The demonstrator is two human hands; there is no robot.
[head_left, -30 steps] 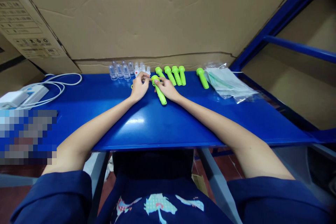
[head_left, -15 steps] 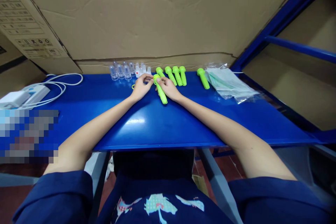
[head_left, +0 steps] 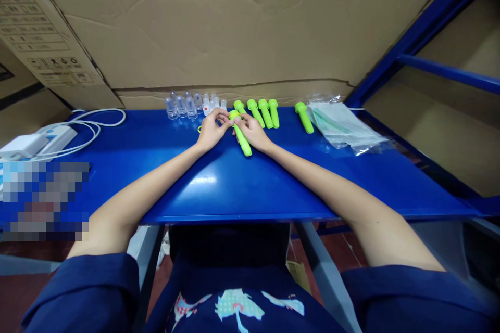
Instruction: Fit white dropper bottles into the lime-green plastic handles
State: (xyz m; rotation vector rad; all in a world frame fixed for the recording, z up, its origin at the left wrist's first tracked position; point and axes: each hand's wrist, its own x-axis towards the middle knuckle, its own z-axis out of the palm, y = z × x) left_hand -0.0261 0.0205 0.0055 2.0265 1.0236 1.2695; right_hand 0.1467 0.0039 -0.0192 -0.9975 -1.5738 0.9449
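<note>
Between my hands is a lime-green flashlight-shaped piece point(head_left: 242, 140), its wide head away from me and its handle slanting toward me. My right hand point(head_left: 253, 131) is wrapped round the piece just below the head, thumb on top. The fingers of my left hand point(head_left: 213, 129) pinch at the rim of the head from the left. A small yellow-green ring point(head_left: 199, 129) shows partly beside my left hand. Behind my hands lie several more green flashlight-shaped pieces point(head_left: 264, 113), and one more point(head_left: 304, 117) lies apart to the right.
Several clear plastic caps point(head_left: 180, 106) and small clear-white parts point(head_left: 214, 101) stand at the back of the blue table point(head_left: 250, 187). A plastic bag with white and green contents point(head_left: 344, 125) lies right. A white power strip and cable point(head_left: 58, 138) lie left. A cardboard wall point(head_left: 234, 26) rises behind.
The camera view has shifted very slightly. Both hands stay on the green flashlight-shaped piece, with the left fingers a little changed at its head.
</note>
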